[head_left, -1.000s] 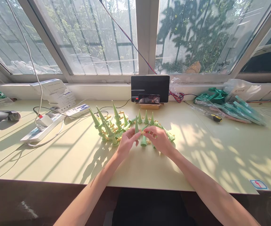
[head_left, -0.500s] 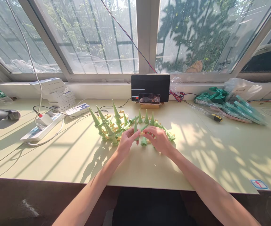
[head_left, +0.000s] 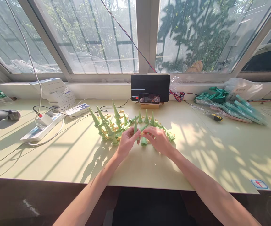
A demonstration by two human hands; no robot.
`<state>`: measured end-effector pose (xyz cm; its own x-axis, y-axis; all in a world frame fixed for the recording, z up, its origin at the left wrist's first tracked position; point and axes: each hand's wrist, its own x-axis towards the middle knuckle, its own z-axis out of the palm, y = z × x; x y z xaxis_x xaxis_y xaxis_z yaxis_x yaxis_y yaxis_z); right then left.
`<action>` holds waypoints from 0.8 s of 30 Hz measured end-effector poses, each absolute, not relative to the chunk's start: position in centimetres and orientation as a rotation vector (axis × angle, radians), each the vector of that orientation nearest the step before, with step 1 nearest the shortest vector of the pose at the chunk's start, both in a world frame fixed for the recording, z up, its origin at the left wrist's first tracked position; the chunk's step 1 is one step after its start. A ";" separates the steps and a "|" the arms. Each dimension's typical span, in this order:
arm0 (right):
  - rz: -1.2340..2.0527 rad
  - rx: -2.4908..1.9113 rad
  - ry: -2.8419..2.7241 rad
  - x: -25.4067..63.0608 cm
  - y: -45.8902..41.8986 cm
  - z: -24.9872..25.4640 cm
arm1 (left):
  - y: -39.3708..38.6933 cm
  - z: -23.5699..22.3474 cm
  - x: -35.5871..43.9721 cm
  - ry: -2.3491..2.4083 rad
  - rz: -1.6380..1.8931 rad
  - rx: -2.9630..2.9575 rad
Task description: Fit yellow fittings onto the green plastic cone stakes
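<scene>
A cluster of green cone-shaped plastic spikes (head_left: 113, 124) with small yellow fittings lies on the pale table (head_left: 55, 157) in front of me. My left hand (head_left: 126, 142) pinches one upright green spike (head_left: 135, 126) at its base. My right hand (head_left: 158, 140) meets it from the right, fingers closed on a small yellow fitting (head_left: 143, 133) at the same spike. Another green spike (head_left: 144, 141) lies just below the fingertips.
A black screen (head_left: 150, 84) with a phone (head_left: 149, 98) stands at the window sill behind the spikes. A power strip (head_left: 41, 128) with cables and stacked boxes (head_left: 55, 91) lie left. Bags of green parts (head_left: 232, 102) lie right.
Both hands stayed at the spike; the fingers shifted slightly closer together and the spike tilted a little.
</scene>
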<state>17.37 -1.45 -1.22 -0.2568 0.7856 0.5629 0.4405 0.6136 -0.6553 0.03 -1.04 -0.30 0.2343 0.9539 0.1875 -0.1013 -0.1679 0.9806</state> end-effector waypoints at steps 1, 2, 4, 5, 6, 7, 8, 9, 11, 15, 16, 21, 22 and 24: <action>0.454 -0.980 -1.899 17.4 -1.4 -1.3 | -1.1 -0.3 0.0 0.878 1.187 1.403; 0.450 -0.981 -1.902 17.4 -1.4 -1.4 | -1.1 -0.3 0.1 0.876 1.184 1.420; 0.446 -0.985 -1.906 17.4 -1.4 -1.6 | -1.2 -0.3 0.1 0.868 1.166 1.440; 0.445 -0.987 -1.907 17.4 -1.3 -1.6 | -1.2 -0.3 0.2 0.864 1.153 1.444; 0.444 -0.988 -1.907 17.4 -1.3 -1.7 | -1.2 -0.2 0.3 0.859 1.143 1.446; 0.442 -0.990 -1.904 17.4 -1.3 -1.7 | -1.2 -0.2 0.3 0.857 1.135 1.448; 0.441 -0.991 -1.903 17.4 -1.3 -1.7 | -1.2 -0.2 0.3 0.858 1.133 1.449; 0.440 -0.992 -1.899 17.4 -1.3 -1.7 | -1.2 -0.1 0.3 0.861 1.135 1.452; 0.440 -0.993 -1.891 17.4 -1.3 -1.6 | -1.2 -0.1 0.3 0.881 1.144 1.459; 0.458 -0.994 -1.881 17.4 -1.4 -1.5 | -1.1 0.0 -0.1 0.968 1.140 1.461; 0.465 -0.994 -1.881 17.4 -1.4 -1.5 | -1.1 0.0 -0.2 0.986 1.139 1.454; 0.465 -0.989 -1.880 17.3 -1.4 -1.5 | -1.1 0.1 -0.1 1.013 1.150 1.402; 0.459 -0.987 -1.881 17.3 -1.4 -1.5 | -1.0 0.1 -0.1 1.011 1.152 1.394; 0.456 -0.989 -1.881 17.3 -1.4 -1.5 | -1.0 0.1 0.0 0.996 1.159 1.381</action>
